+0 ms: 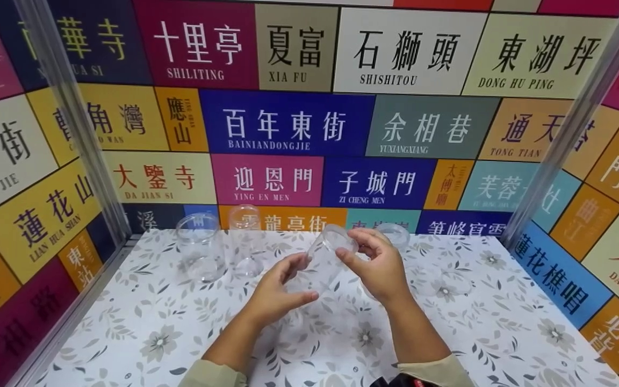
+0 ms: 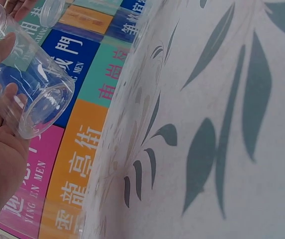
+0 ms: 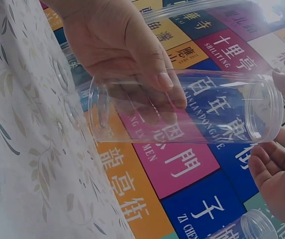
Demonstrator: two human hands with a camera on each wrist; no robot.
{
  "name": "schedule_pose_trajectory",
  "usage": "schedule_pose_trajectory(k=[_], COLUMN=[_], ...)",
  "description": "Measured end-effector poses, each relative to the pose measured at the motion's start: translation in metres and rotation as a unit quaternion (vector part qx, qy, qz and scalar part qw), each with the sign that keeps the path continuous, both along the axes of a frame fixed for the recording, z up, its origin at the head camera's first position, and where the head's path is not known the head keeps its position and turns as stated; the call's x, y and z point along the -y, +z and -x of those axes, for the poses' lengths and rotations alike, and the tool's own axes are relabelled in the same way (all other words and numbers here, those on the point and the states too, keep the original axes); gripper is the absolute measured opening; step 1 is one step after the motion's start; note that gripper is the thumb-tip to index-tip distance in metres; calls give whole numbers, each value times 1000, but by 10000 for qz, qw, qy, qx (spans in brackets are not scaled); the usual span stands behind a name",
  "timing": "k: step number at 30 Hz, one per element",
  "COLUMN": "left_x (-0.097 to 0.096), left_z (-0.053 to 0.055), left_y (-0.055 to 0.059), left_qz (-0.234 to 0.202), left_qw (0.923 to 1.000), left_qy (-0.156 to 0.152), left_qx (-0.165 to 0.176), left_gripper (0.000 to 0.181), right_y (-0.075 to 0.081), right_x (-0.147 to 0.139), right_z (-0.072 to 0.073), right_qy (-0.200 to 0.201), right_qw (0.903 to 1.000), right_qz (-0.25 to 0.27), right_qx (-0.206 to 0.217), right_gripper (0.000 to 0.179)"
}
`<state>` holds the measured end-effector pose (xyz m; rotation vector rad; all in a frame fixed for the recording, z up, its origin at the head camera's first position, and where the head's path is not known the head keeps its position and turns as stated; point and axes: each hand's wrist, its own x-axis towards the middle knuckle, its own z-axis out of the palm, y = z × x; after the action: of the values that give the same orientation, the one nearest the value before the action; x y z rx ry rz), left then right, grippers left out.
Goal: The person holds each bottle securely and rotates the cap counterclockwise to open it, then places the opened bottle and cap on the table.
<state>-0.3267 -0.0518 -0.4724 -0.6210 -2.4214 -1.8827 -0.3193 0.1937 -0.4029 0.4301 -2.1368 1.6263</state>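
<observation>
A clear plastic jar (image 1: 321, 271) is tilted above the table between both hands, its ringed end up and to the right. Around its body, my left hand (image 1: 282, 287) holds it with the thumb on one side and the fingers (image 3: 140, 107) showing through the wall behind. My right hand (image 1: 382, 266) grips the ringed end (image 3: 264, 107) between thumb and fingers. Whether that end carries a lid cannot be told. The smooth lower end (image 2: 47, 112) points downward in the left wrist view, and the jar appears to hold nothing.
On the floral-covered table (image 1: 127, 333) a wide clear jar (image 1: 199, 247) and a narrower one (image 1: 246, 242) stand back left. Another clear container (image 1: 394, 235) is behind my right hand. A faint clear round piece (image 1: 452, 285) lies at right. Printed panels (image 1: 288, 123) enclose the back and sides.
</observation>
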Motion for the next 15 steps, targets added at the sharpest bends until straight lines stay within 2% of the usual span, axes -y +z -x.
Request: schedule_pose_trajectory(k=[10,15], left_x=[1,1], left_z=[3,2], left_y=[-1,0], left_qz=[146,244], left_qw=[9996,9993], left_qy=[131,253], left_qx=[-211,-90], left_gripper=[86,87], right_y=[-2,-3], right_x=[-1,-1], right_z=[-1,-1], right_qy=[388,603], right_qw=[9986,9963], right_qz=[-346,-599], right_qx=[134,122], right_gripper=[44,44])
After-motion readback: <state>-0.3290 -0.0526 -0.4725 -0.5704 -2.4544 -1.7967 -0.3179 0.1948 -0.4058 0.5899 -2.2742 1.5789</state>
